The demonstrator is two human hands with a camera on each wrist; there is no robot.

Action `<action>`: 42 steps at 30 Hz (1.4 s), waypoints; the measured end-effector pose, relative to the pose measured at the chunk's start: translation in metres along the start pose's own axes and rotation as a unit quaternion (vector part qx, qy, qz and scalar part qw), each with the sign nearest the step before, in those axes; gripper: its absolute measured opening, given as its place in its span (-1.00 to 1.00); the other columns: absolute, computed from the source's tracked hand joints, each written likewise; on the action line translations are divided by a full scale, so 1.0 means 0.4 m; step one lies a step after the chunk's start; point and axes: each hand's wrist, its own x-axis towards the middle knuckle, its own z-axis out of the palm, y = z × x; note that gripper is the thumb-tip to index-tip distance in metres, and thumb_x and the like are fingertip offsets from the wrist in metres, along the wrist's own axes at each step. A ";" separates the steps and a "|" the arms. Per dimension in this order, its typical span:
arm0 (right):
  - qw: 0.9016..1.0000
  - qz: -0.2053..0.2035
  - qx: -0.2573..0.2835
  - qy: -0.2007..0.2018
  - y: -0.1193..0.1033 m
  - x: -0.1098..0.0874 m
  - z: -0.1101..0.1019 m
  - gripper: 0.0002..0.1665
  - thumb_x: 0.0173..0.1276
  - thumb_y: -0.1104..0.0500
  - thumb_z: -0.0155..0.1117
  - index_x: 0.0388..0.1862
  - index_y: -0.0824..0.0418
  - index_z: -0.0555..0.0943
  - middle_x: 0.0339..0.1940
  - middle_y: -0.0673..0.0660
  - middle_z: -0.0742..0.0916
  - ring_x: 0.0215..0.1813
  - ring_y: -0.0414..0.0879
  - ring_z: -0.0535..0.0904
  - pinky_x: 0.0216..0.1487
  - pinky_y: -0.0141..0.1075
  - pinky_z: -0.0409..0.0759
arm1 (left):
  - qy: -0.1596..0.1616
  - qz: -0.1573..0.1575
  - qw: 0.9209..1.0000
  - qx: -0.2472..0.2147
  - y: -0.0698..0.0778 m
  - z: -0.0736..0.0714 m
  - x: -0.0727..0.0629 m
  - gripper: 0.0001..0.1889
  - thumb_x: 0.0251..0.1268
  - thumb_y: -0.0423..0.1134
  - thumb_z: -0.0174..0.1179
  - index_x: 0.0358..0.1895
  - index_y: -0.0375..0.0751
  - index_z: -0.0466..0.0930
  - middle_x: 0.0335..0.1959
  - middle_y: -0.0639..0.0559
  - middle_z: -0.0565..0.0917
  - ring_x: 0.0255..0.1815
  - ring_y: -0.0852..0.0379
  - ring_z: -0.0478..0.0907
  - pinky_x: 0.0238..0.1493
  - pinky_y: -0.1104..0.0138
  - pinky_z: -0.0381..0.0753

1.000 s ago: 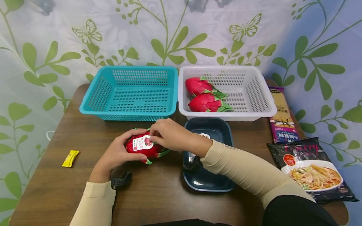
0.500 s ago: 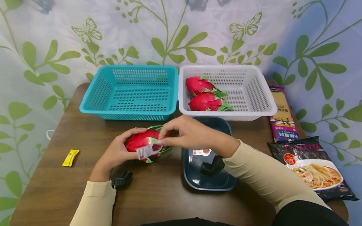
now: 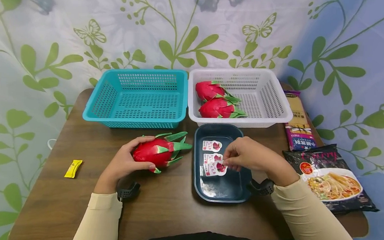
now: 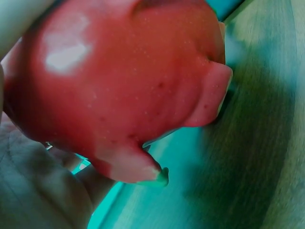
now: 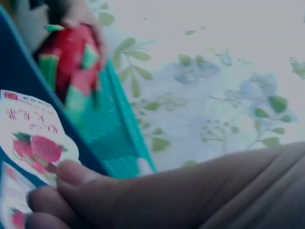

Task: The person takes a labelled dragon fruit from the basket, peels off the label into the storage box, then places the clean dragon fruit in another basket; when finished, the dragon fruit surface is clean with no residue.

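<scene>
My left hand [image 3: 126, 162] grips a red dragon fruit [image 3: 151, 152] with green-tipped scales, thumb along its near side and fingers over the far side. In the left wrist view the smooth red skin of the dragon fruit [image 4: 128, 81] fills much of the picture. Over the dark blue tray [image 3: 220, 197], my right hand [image 3: 248, 155] pinches the right end of a white label [image 3: 215, 169] printed with a dragon fruit. Another label [image 3: 212, 145] lies flat in the tray, and a further one [image 3: 212, 157] is partly covered by the pinched label.
A teal basket [image 3: 134, 125] stands at the back left. Beside it, a white basket [image 3: 240, 123] holds two dragon fruits [image 3: 217, 107]. A pasta packet [image 3: 299, 122] and a black noodle bag [image 3: 332, 178] lie at the right. A small yellow sachet [image 3: 73, 168] is on the left.
My right hand has peeled the label off the dragon fruit and carried it right, over the blue tray. The left hand keeps its grip on the fruit in place.
</scene>
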 end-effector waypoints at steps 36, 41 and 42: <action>0.668 0.075 0.572 0.469 0.196 0.010 0.015 -0.57 0.47 -0.05 0.44 -0.25 0.34 0.66 -0.52 0.06 0.56 -0.56 -0.15 0.41 -0.59 -0.39 0.50 | -0.007 0.001 1.000 -0.005 -0.006 -0.005 0.002 -0.09 0.03 -0.23 0.68 0.50 0.18 0.42 0.45 0.10 0.41 0.43 -0.18 0.27 -0.01 0.03 0.73; 0.621 -0.008 0.662 0.420 0.235 0.023 0.029 -0.73 0.57 0.08 0.33 -0.05 0.30 0.66 -0.33 0.13 0.72 -0.33 -0.08 0.63 -0.28 -0.31 0.70 | -0.011 0.003 1.000 -0.007 -0.007 -0.006 0.001 -0.10 0.04 -0.24 0.68 0.49 0.20 0.43 0.45 0.10 0.41 0.43 -0.18 0.26 0.00 0.02 0.73; 0.608 -0.031 0.679 0.410 0.242 0.024 0.032 -0.74 0.58 0.11 0.32 0.01 0.31 0.65 -0.28 0.17 0.74 -0.27 -0.04 0.68 -0.20 -0.28 0.72 | -0.013 0.004 1.000 -0.008 -0.007 -0.006 0.002 -0.10 0.04 -0.24 0.67 0.50 0.20 0.43 0.45 0.10 0.41 0.43 -0.18 0.27 0.01 0.02 0.72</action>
